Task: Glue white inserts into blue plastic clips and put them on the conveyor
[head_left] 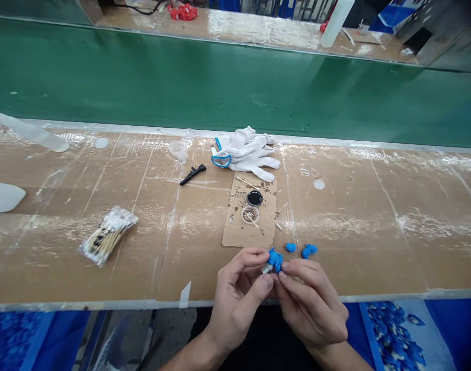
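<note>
Both my hands meet at the near edge of the cardboard-covered bench point(374, 242). My left hand point(235, 304) and my right hand point(310, 304) pinch one small blue plastic part point(276, 260) between their fingertips; a pale bit shows at its lower left. Just beyond my fingers two more small blue parts point(290, 247) point(309, 251) lie loose on the bench. A scrap of cardboard point(239, 232) in front of my hands carries a small cup of black paint point(254, 198) and a clear cup point(250, 214) with a stick in it.
White work gloves point(246, 154) lie behind the scrap. A black plastic piece point(192, 174), a clear cup point(178, 150) and a bag of cotton swabs point(107, 234) sit to the left. A green conveyor belt point(235, 87) runs behind. Bins of blue parts point(393, 335) stand below.
</note>
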Tool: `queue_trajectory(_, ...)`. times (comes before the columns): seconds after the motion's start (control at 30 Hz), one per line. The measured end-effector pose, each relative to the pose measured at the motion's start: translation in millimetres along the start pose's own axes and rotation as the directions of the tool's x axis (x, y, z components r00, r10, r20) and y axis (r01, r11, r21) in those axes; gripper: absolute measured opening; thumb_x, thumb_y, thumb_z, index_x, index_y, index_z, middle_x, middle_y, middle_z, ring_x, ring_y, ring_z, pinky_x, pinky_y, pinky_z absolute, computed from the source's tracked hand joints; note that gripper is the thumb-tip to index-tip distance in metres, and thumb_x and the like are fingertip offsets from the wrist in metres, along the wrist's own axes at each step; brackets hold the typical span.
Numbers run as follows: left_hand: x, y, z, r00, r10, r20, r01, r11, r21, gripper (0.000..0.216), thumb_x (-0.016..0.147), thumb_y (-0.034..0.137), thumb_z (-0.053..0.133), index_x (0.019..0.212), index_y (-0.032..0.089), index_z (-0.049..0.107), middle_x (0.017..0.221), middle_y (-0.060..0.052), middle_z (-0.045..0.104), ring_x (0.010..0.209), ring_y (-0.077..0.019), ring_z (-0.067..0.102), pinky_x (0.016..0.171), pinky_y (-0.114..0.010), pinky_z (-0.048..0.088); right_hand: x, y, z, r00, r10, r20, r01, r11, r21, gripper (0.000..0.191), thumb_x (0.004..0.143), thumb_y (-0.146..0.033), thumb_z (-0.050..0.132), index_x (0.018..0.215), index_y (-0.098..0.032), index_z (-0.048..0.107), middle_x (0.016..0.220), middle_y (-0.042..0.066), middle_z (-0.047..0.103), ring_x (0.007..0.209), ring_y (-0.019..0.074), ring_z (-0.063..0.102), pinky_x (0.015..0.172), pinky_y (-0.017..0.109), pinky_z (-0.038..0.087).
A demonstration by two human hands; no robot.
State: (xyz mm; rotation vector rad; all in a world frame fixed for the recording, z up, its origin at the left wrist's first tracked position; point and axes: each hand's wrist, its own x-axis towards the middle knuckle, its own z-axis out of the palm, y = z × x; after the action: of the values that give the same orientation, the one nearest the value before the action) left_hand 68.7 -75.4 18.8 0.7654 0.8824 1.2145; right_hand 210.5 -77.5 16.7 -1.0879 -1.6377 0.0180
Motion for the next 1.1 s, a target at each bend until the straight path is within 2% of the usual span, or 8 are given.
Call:
queue_trajectory(0.13,1,3,1,0.999,0.032,-0.007,-0.032,0.999,0.019,0.01,0.087,0.025,0.084,0.096,0.022,0.081,0.107,-0.008,0.075,0.084,-0.0172,0.079,0.072,-0.024,0.068,0,0,-2,0.998,0.048,0.051,-0.052,0.994,0.096,0.028,0.083,0.003,0.072,0.099,-0.02,0.076,0.086,0.005,0.076,0.072,0.0215,0.074,0.059,0.035,0.065)
queue_trajectory(0.27,-2,5,-1,0.989,0.143,0.028,-0.146,0.983,0.114,0.01,0.09,0.019,0.079,0.098,0.024,0.083,0.105,-0.007,0.074,0.085,-0.0166,0.079,0.072,-0.023,0.067,2,1,-9,0.956,0.248,0.155,-0.284,0.913,0.292,0.022,0.086,-0.003,0.074,0.094,-0.023,0.069,0.082,0.002,0.069,0.075,0.0187,0.07,0.064,0.031,0.063)
queue_trajectory(0.4,-4,10,-8,0.973,0.173,0.15,-0.205,0.951,0.23,0.019,0.092,0.012,0.073,0.102,0.026,0.083,0.103,-0.008,0.076,0.088,-0.019,0.079,0.074,-0.026,0.067,8,5,-21,0.843,0.421,0.336,-0.53,0.757,0.381,0.034,0.086,-0.025,0.086,0.116,-0.025,0.069,0.091,0.003,0.065,0.079,0.0163,0.065,0.068,0.025,0.062)
queue_trajectory(0.47,-3,14,-11,0.955,0.191,0.226,-0.251,0.927,0.278,0.021,0.091,0.009,0.073,0.101,0.024,0.084,0.098,-0.009,0.078,0.086,-0.0192,0.079,0.075,-0.027,0.065,14,7,-27,0.766,0.406,0.499,-0.602,0.724,0.336,0.049,0.086,-0.036,0.088,0.13,-0.028,0.069,0.106,0.006,0.067,0.09,0.0174,0.069,0.076,0.026,0.064)
queue_trajectory(0.57,1,20,-13,0.945,0.176,0.276,-0.256,0.923,0.288,0.018,0.089,0.007,0.075,0.094,0.022,0.083,0.085,-0.007,0.077,0.077,-0.0157,0.075,0.069,-0.023,0.061,18,8,-32,0.691,0.308,0.654,-0.625,0.709,0.327,0.039,0.091,-0.039,0.082,0.129,-0.035,0.073,0.118,0.006,0.071,0.106,0.0195,0.071,0.088,0.029,0.063)
queue_trajectory(0.67,3,21,-14,0.974,-0.022,0.227,-0.005,0.993,0.12,0.008,0.086,0.012,0.081,0.088,0.02,0.078,0.08,-0.003,0.076,0.071,-0.012,0.072,0.064,-0.018,0.058,16,5,-30,0.727,0.277,0.628,-0.598,0.704,0.382,0.036,0.094,-0.034,0.08,0.129,-0.036,0.073,0.113,0.004,0.075,0.104,0.0192,0.072,0.088,0.031,0.063)
queue_trajectory(0.8,2,14,-15,0.914,-0.327,0.241,0.379,0.9,-0.213,0.028,0.078,0.021,0.093,0.084,0.017,0.066,0.077,0.001,0.076,0.062,-0.0057,0.069,0.061,-0.013,0.054,8,2,-30,0.77,0.263,0.582,-0.525,0.779,0.343,0.03,0.096,-0.031,0.077,0.126,-0.03,0.073,0.11,0.005,0.076,0.101,0.0202,0.072,0.086,0.032,0.063)
queue_trajectory(1.1,-2,3,-1,0.891,-0.408,0.197,0.449,0.854,-0.264,0.042,0.071,0.031,0.098,0.075,0.016,0.059,0.084,-0.002,0.076,0.076,-0.0091,0.072,0.071,-0.017,0.058,7,-2,-39,0.852,0.211,0.479,-0.394,0.861,0.321,0.029,0.1,-0.041,0.071,0.123,-0.024,0.071,0.105,0.008,0.078,0.096,0.0231,0.073,0.083,0.034,0.064)
